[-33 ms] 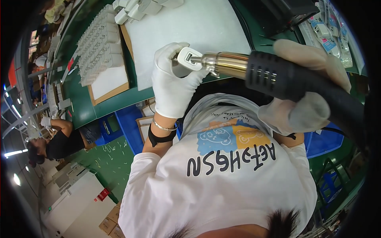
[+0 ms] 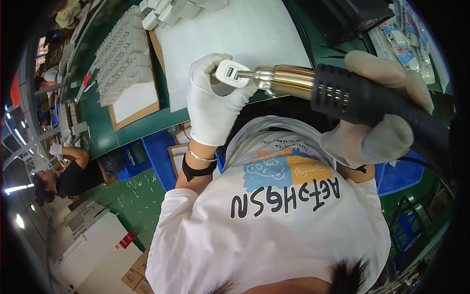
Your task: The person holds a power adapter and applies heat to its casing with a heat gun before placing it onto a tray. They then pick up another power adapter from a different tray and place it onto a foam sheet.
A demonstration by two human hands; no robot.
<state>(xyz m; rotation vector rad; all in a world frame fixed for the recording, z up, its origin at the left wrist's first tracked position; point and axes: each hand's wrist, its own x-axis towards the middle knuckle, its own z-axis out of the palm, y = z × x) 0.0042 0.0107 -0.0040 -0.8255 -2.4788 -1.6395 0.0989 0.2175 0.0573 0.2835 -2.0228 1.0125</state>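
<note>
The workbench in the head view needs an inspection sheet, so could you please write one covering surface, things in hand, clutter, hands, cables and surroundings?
Surface: green bench, partly covered by a white sheet.
Things in hand: white slotted piece and black-handled tool; its metal tip is at the slotted face, contact unclear.
Clutter: rows of pale pieces at left, loose white pieces at the top, packets at right.
Hands: left hand grips the piece, right hand grips the tool; both gloved.
Cables: dark cable beside the sheet.
Surroundings: another person at left; green floor with pale scraps.
</note>
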